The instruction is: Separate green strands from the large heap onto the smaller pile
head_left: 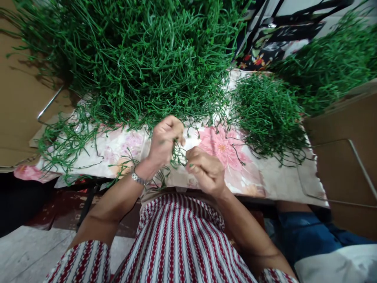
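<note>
At counter (265, 177) edge, left hand (165, 139) and right hand (206, 169) both closed, pinching a small bunch of green stems (178, 155) between them. Big pile (141, 59) looks unworked; smaller heap (265, 114) lies right, maybe finished, cannot tell.

Both hands up close over the near edge of the desk (265, 184), which is covered in a floral cloth. Left hand (165, 139) and right hand (206, 169) each closed in a grip on a small bunch of green strands (178, 154) held between them. Metal watch (138, 178) on the left wrist. Big pile of green strands (132, 59) just behind the hands, smaller pile (268, 114) to the right. Cardboard (17, 90) on the left side. Striped red-white garment (176, 243) below.
</note>
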Demonstrator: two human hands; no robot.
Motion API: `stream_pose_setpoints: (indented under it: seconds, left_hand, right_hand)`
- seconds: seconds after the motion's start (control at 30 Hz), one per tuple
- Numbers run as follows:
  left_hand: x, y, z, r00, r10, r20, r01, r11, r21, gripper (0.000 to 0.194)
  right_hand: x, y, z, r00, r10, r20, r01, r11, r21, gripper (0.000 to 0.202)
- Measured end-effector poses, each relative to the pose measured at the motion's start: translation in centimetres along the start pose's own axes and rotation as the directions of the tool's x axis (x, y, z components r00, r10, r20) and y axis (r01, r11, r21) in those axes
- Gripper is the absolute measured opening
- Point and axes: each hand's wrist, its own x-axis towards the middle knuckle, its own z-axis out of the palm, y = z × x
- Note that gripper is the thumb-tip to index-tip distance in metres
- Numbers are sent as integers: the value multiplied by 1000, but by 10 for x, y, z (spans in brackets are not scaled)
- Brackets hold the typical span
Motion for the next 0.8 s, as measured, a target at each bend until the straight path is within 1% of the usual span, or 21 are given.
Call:
stream_pose_setpoints:
  seconds: [0.03,0.1,0.13,0.17,0.2,0.23,0.27,0.33,0.4,0.43,0.47,0.53,0.57,0.63,0.7,0.77,0.8]
  left_hand:
    - [0,-2,-2,999,5,41,-8,997,83,21]
    - [-1,-4,-5,994,10,112,-34,975,218,20]
    - [-2,-3,-6,991,35,126,-68,962,264,20]
    - [-3,-2,-6,989,75,129,-112,946,305,19]
    - [-5,0,-5,984,115,140,-157,924,348,17]
    - [-6,2,-3,976,150,159,-201,899,390,16]
    - [-7,4,-1,967,179,182,-241,873,424,14]
    - [-9,7,4,955,213,208,-288,833,472,11]
    - [-10,7,8,953,217,211,-295,815,498,11]
    - [-10,7,9,955,204,215,-288,813,506,11]
    - [-11,7,10,957,183,225,-276,814,511,10]
    - [-13,8,9,960,137,245,-248,822,513,8]
    - [-15,9,7,962,113,248,-230,827,514,9]
    - [-20,13,1,970,66,234,-186,819,543,18]
    - [-27,17,-5,971,-6,240,-147,774,616,23]
    - [-33,18,-10,964,-73,257,-132,706,696,17]
    - [-36,17,-11,963,-87,256,-130,682,720,13]
  right_hand:
    - [2,-3,-5,998,18,-56,-20,999,-32,16]
    - [9,-7,-19,976,73,-204,-96,990,-103,15]
    - [13,-8,-26,962,103,-253,-140,981,-132,16]
    - [16,-9,-31,953,137,-272,-183,971,-153,17]
    - [19,-8,-35,949,175,-260,-222,961,-163,18]
    - [21,-7,-36,951,217,-221,-256,953,-163,19]
    - [22,-4,-35,954,254,-160,-278,948,-152,19]
    - [20,2,-29,952,308,6,-305,947,-104,22]
    - [15,8,-20,922,348,170,-345,938,-47,25]
    - [11,10,-16,904,363,227,-367,930,-29,25]
    - [8,11,-13,889,377,261,-386,922,-19,24]
    - [3,12,-12,878,396,270,-404,914,-28,21]
    - [1,11,-13,886,391,248,-394,918,-41,19]
    - [-1,9,-17,913,361,191,-351,932,-88,14]
    - [-2,7,-21,940,313,138,-293,944,-149,13]
    - [-3,5,-22,959,266,99,-241,947,-213,13]
    - [-3,4,-22,965,249,85,-222,944,-246,13]
